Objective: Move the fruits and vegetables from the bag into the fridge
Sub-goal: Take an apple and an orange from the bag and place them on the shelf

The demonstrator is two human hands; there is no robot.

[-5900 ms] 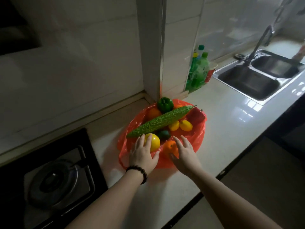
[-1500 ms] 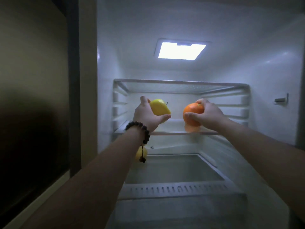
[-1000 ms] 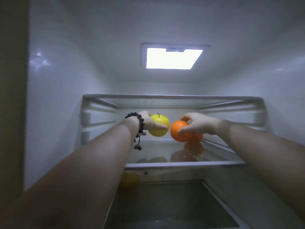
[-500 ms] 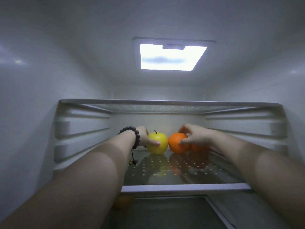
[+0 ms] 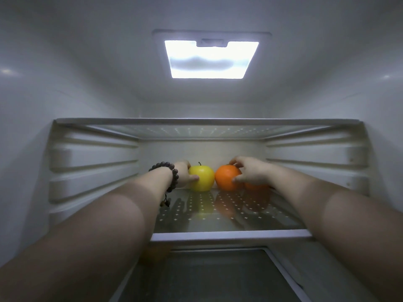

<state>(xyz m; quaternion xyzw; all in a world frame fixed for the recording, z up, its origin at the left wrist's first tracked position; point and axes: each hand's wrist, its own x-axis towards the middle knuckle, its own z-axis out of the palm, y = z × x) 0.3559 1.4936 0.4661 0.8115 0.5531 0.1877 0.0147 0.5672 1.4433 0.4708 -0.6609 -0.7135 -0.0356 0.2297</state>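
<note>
Both arms reach deep into the lit fridge. A yellow apple rests on the glass shelf near the back wall, with my left hand wrapped around its left side. Beside it sits an orange, gripped from the right by my right hand. A second orange fruit shows partly under my right hand on the same shelf. The two fruits almost touch. The bag is out of sight.
Another glass shelf runs just above the hands. Ribbed side walls close in left and right. A drawer cover lies below the shelf, with an orange-yellow shape dimly seen under its front left. A ceiling lamp glows overhead.
I carried the apple and the orange from the bag on the counter into the fridge. In the last half second both fruits came to rest at the back of the shelf, hands still on them.
</note>
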